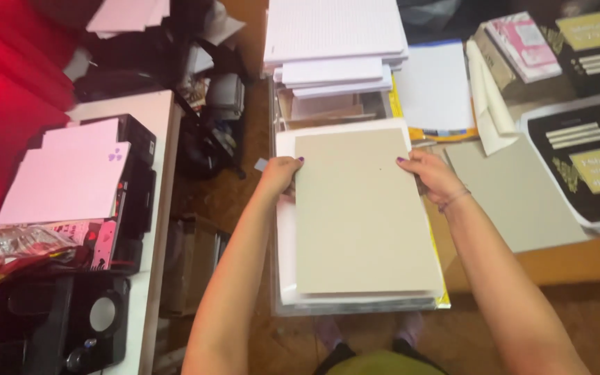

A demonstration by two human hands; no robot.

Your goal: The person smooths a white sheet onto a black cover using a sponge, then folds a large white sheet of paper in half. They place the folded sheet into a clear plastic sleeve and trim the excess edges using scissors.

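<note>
Both hands grip a grey cardboard sheet (359, 212) by its far corners: the left hand (278, 173) pinches the left edge near the top, thumb over the face and fingers (287, 186) curled under, and the right hand (430, 173) does the same on the right edge, its fingers mostly hidden beneath. The sheet lies flat atop a stack of white sheets (286, 236) inside a clear plastic sleeve (its glossy border shows along the bottom), directly in front of the person. It looks stiff and light, with a matte face that should not slip, so an edge grip at two opposite sides suits it; bending would likely crease it. Beyond it sits a pile of white paper (335, 42), to the right a second grey board (515, 194) on the surface, and to the left pink sheets (71, 173).
</note>
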